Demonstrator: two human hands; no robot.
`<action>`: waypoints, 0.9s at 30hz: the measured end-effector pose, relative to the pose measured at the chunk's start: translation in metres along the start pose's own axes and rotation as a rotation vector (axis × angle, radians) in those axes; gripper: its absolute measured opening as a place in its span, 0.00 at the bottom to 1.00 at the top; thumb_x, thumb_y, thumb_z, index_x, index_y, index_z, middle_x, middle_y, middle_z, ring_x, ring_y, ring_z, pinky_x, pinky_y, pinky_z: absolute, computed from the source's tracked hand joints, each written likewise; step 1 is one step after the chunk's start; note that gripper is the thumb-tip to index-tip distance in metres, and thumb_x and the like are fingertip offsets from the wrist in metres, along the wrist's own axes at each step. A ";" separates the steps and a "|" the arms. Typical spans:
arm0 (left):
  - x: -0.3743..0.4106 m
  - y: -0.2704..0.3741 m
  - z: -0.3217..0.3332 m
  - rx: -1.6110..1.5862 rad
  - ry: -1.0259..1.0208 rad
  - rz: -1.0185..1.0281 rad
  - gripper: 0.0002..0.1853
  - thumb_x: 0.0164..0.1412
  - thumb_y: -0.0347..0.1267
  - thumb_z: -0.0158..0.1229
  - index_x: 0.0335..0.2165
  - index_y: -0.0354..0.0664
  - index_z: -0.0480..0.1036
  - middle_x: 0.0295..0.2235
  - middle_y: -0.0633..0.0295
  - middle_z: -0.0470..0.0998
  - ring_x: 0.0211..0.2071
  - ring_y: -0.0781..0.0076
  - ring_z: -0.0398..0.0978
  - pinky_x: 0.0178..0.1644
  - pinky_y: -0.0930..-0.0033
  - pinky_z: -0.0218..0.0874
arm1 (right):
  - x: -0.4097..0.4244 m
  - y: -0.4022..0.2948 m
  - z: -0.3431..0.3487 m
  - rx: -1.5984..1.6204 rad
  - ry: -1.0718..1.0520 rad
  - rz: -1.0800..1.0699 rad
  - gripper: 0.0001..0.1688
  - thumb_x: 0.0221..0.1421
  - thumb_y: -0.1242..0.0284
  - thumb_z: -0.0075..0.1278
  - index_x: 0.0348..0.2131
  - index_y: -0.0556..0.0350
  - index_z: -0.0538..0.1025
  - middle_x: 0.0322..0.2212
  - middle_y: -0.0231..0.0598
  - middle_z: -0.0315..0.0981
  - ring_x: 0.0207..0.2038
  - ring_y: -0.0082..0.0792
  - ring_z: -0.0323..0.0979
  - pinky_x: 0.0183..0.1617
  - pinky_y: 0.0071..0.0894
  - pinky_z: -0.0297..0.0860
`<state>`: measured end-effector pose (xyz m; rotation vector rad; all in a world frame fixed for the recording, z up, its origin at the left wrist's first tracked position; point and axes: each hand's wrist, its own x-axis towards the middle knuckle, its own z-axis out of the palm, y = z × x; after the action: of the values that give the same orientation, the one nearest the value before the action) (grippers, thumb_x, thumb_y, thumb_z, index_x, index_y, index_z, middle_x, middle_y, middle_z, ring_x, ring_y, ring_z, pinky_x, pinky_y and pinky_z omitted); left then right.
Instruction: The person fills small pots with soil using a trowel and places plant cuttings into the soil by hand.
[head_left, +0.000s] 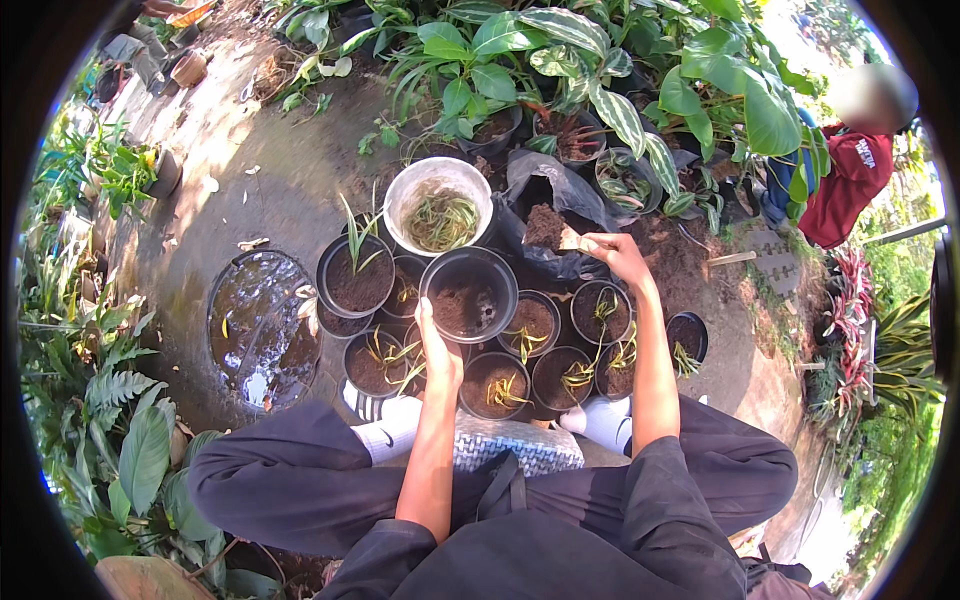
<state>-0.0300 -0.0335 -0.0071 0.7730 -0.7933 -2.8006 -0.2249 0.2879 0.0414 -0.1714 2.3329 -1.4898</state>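
Observation:
My left hand (439, 352) grips the near left side of a black plastic plant pot (506, 281), tilted so that a little soil shows inside. In my right hand (621, 257) is the handle of a small trowel (570, 239), its blade mostly hidden under a heap of dark soil (544, 226). That load is over the mouth of a black plastic bag (551, 184). Behind the held pot stands a white bucket (439, 169) with cut green leaves (442, 217) in it. Several soil-filled pots with small yellowing plants, such as this one (495, 385), are grouped between my feet.
A pot with a taller seedling (355, 274) sits left of the group. Farther left is a round water-filled basin (262, 330). Leafy potted plants (555, 67) crowd the far side. A person in a red shirt (851, 180) is at the upper right; another person's legs (139, 56) show upper left.

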 end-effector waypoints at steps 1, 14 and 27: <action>0.002 -0.002 -0.001 0.042 0.021 0.028 0.34 0.71 0.55 0.44 0.61 0.41 0.62 0.57 0.51 0.70 0.57 0.57 0.71 0.61 0.53 0.66 | -0.004 -0.012 0.006 0.018 -0.048 -0.034 0.20 0.58 0.74 0.56 0.49 0.62 0.80 0.41 0.39 0.83 0.43 0.26 0.78 0.52 0.27 0.70; -0.022 0.027 0.036 -0.066 0.079 0.066 0.32 0.72 0.53 0.45 0.61 0.42 0.64 0.59 0.55 0.70 0.59 0.61 0.69 0.65 0.56 0.60 | -0.032 -0.066 0.035 0.101 -0.114 -0.073 0.19 0.62 0.72 0.54 0.49 0.63 0.80 0.41 0.39 0.83 0.43 0.24 0.77 0.51 0.28 0.70; -0.005 0.002 0.006 0.026 0.065 0.084 0.34 0.68 0.53 0.52 0.61 0.46 0.55 0.59 0.52 0.64 0.59 0.59 0.66 0.63 0.51 0.62 | -0.065 -0.154 0.044 -0.223 0.046 -0.347 0.22 0.47 0.73 0.66 0.45 0.54 0.84 0.30 0.37 0.73 0.37 0.35 0.70 0.46 0.36 0.67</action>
<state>-0.0291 -0.0316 0.0005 0.8107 -0.8331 -2.6825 -0.1624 0.2027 0.1783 -0.6355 2.6033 -1.3850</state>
